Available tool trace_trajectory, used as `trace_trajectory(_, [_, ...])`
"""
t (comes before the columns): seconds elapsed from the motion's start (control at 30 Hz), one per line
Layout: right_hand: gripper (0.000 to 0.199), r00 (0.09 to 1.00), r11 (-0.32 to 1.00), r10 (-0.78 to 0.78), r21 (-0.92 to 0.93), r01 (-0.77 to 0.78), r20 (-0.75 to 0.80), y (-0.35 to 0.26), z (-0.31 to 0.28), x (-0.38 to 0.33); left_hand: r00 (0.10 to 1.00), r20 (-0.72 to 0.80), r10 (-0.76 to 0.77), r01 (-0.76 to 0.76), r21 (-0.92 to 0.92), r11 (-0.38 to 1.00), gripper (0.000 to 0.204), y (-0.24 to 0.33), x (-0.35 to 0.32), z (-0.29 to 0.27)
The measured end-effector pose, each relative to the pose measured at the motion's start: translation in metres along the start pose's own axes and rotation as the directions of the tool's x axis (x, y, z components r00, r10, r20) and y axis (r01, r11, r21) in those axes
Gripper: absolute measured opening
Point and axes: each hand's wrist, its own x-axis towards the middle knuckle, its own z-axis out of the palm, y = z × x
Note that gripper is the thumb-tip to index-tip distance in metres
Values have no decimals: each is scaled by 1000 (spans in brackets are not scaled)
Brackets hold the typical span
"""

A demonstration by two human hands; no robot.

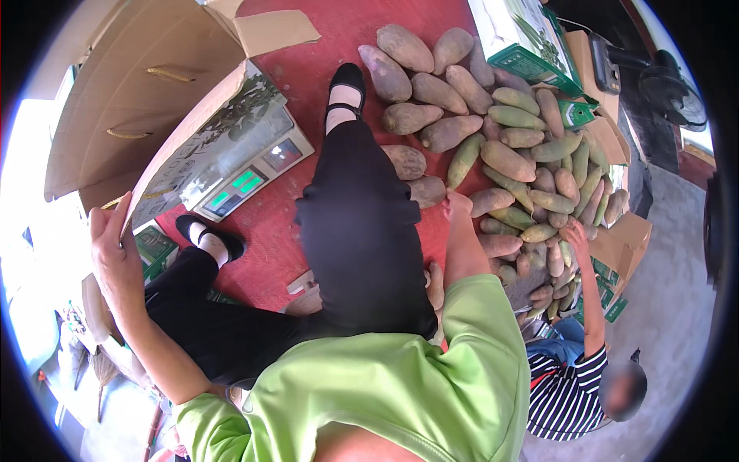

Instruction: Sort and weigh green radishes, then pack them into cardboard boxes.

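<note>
the cardboard box [165, 96] is open with flaps spread, plain brown inside, leafy print outside. the oblong tubers [506, 162], dusty pinkish-brown and green, lie in a loose heap well right of the box.

Site type: produce shop or packing room; I cannot tell which. Indicators: heaped tubers [508, 160] at two o'clock; digital scale [239, 189] and open carton [165, 104] at ten; green-and-white carton [525, 55] at one.

"Is that box [115, 96] showing matt cardboard?"

"Yes, and the tubers [508, 162] are wearing rough, dull skins."

"How is the shirt [362, 377] looking?"

"It's showing matt cloth, and the trousers [366, 239] are looking matt too."
</note>
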Motion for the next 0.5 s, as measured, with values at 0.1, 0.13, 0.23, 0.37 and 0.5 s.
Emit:
trace_trajectory(0.1, [17, 976, 963, -211, -185, 197, -59, 11, -13, 7, 1000, 0, 1, -1, -4, 1000, 51, 0, 0, -2])
trace_trajectory(0.13, [20, 936, 905, -344, -289, 311, -69, 14, -20, 15, 1000, -3, 12, -12, -6, 1000, 49, 2, 2, -2])
trace_trajectory(0.23, [23, 809, 759, -586, -370, 536, -32, 17, -26, 4, 1000, -4, 9, -8, 86, 996, 45, 0, -2, -8])
trace_trajectory(0.37, [17, 656, 598, -754, -364, 714, 48, 3, -60, 22, 999, -26, 26, -25, 46, 999, 35, 8, 1, -8])
trace_trajectory(0.5, [12, 635, 623, -772, -242, 744, -33, -36, -67, 11, 999, 12, 34, -35, 47, 998, 34, 11, 4, -13])
